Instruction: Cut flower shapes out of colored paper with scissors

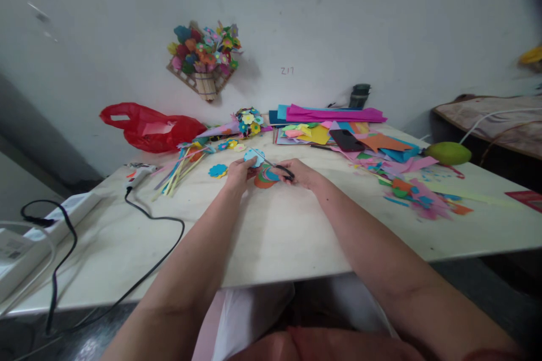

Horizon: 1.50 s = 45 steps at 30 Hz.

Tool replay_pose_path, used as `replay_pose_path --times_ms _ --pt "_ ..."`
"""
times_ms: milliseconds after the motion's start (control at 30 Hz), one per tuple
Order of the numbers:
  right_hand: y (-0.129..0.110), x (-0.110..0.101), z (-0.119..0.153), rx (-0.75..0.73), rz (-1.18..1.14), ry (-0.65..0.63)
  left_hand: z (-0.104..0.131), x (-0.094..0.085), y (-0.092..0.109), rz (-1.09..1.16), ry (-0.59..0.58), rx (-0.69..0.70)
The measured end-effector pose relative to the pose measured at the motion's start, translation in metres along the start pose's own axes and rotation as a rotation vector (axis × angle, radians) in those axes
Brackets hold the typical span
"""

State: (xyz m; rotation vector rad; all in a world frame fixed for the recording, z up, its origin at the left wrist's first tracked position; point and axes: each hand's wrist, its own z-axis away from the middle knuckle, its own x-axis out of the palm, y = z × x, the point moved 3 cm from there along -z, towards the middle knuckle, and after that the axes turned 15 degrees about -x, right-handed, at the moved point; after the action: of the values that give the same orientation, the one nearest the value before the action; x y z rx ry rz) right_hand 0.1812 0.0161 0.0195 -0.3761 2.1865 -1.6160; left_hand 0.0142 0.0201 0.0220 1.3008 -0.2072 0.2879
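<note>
Hands [300, 172] partly hide scissors [285, 170] — and blue paper [249, 154]

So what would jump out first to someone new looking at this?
Probably the colorful flower arrangement on the wall, left of centre. Then the red bag at the back left of the table, and, near the middle, the left hand holding a light-blue paper piece and the right hand holding scissors.

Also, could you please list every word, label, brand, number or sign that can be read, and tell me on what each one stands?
"217", handwritten on the wall; the first character could also be a Z.
Label on the white block: too small and blurred to read.
Red card: too blurred to tell any print.
</note>
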Motion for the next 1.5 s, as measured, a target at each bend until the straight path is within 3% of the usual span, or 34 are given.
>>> replay_pose_path --times_ms 1033,1500 --pt "-0.0040 0.0006 0.0012 -0.043 0.026 -0.046 -0.0016 -0.0024 0.0022 -0.042 -0.027 0.077" --pt "-0.0071 0.0024 0.0015 -0.041 0.029 -0.006 -0.0024 -0.0008 0.0000 -0.025 -0.004 0.074"
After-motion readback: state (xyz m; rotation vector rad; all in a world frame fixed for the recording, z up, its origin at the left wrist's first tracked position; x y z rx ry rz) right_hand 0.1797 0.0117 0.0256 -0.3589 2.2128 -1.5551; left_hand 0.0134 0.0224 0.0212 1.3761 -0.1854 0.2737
